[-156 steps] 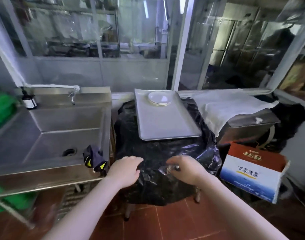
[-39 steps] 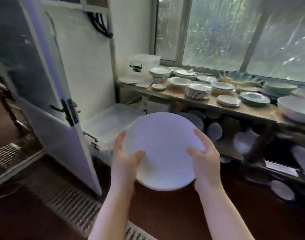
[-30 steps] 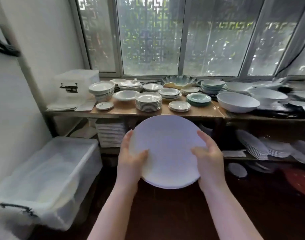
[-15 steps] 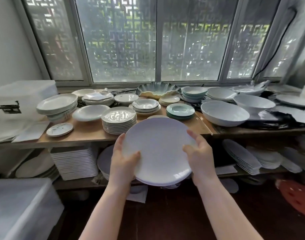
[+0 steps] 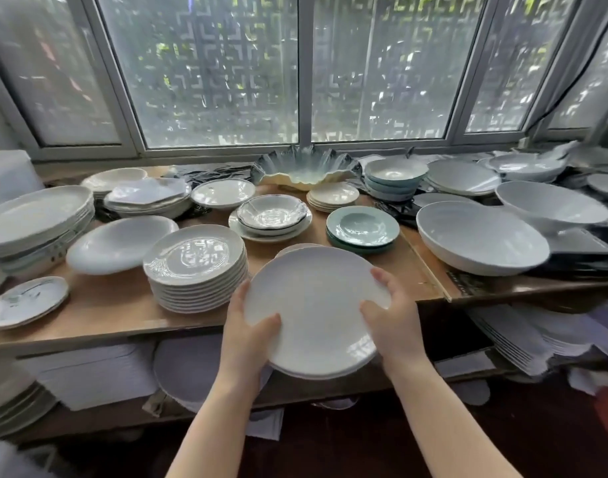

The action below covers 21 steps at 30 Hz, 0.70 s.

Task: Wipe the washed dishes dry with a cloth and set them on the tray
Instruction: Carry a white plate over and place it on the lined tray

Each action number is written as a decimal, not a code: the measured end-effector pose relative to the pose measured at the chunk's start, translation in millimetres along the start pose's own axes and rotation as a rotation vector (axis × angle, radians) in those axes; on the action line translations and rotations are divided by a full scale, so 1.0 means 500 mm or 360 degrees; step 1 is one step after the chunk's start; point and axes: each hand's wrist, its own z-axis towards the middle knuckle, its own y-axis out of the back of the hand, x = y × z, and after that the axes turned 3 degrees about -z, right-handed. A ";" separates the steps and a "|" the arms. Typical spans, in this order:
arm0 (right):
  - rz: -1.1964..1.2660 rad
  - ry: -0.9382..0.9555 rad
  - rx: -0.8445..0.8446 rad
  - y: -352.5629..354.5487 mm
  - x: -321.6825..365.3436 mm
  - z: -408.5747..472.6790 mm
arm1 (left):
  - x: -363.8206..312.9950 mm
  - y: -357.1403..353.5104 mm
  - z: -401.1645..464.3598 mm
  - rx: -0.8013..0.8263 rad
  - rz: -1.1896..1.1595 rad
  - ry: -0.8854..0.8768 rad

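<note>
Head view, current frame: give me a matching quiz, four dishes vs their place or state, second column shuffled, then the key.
Things:
1. white plate
2. teal plates
3. scalloped bowl
4. small painted plate

Places or states:
A. at the back, by the window
B. near the left front edge of the wooden shelf
C. held by the left hand and right hand
D. short stack behind the held plate, mid-shelf

Pairs: 1-C, 2-D, 3-A, 4-B
</note>
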 end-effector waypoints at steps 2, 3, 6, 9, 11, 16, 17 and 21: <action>-0.0059 -0.0042 -0.0016 -0.020 -0.016 0.057 | 0.021 -0.014 0.074 0.0037 0.0082 0.0050; -0.0094 -0.0063 -0.0009 -0.029 -0.024 0.084 | 0.031 -0.021 0.108 0.0046 0.0113 0.0079; -0.0157 -0.0123 -0.0026 -0.054 -0.053 0.159 | 0.057 -0.042 0.197 0.0083 0.0187 0.0145; -0.0157 -0.0197 -0.0049 -0.073 -0.088 0.221 | 0.091 -0.058 0.262 0.0125 0.0219 0.0208; -0.0172 -0.0271 -0.0021 -0.086 -0.114 0.261 | 0.118 -0.064 0.299 0.0120 0.0250 0.0274; -0.0251 -0.0392 0.0127 -0.123 -0.176 0.377 | 0.167 -0.094 0.387 0.0008 0.0309 0.0405; -0.0277 -0.0398 0.0160 -0.130 -0.187 0.402 | 0.172 -0.102 0.401 -0.0029 0.0313 0.0424; -0.0372 -0.0444 0.0317 -0.158 -0.222 0.490 | 0.174 -0.130 0.458 -0.0154 0.0361 0.0486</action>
